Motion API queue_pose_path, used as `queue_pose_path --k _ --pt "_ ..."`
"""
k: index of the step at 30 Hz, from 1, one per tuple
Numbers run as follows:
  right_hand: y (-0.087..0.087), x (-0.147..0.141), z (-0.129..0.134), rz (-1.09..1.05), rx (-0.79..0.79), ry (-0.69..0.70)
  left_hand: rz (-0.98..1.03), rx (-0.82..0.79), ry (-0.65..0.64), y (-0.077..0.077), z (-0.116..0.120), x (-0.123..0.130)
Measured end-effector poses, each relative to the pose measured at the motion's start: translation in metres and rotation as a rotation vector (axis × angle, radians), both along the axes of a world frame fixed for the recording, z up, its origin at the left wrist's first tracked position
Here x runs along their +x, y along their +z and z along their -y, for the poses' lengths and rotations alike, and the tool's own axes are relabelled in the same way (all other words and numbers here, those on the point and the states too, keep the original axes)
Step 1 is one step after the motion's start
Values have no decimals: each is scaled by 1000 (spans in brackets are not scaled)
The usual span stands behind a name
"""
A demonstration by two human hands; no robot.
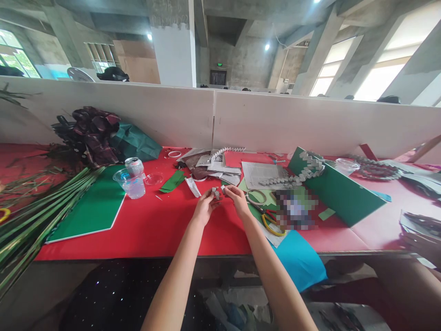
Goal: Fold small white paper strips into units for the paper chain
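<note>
Above the red tabletop [151,230], my left hand [206,205] pinches a small folded grey-white paper piece [215,193]. Just to its right, my right hand [236,198] has its fingers closed on a small white paper piece [223,188]. A narrow gap separates the two pieces. Behind my hands lie a stack of printed papers [227,177] and a folded paper chain [225,151]. Right of my right hand are a tape roll [256,197] and yellow-handled scissors [272,225].
At left, long green leaves [58,207] lie across a green board [89,211], near a plastic cup [132,186] and a can [135,166]. On the right, a green panel [337,193] stands upright. Another person's hand [422,243] is at the far right.
</note>
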State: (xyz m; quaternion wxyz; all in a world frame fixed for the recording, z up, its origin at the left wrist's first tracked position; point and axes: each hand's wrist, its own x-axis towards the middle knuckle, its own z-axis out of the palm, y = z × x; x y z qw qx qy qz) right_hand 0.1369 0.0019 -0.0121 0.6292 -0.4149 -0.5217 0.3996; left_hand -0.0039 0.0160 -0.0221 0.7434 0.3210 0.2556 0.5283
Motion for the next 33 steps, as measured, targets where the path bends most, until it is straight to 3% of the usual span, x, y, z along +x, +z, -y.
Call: queue_pose_path --k 6,13,21,27,33 --pt "-4 1 -3 -24 -12 44 -30 46 -15 5 4 -1" --pt "-3 2 -1 -179 -112 248 -43 47 -14 4 3 -2" --pt "-1 3 -1 -263 -136 297 -30 63 -36 12 8 -3" --pt "-5 4 -4 -237 -137 230 -6 62 -23 11 8 -2" --pt "-8 2 -7 -29 -17 -11 1 18 31 10 5 -3"
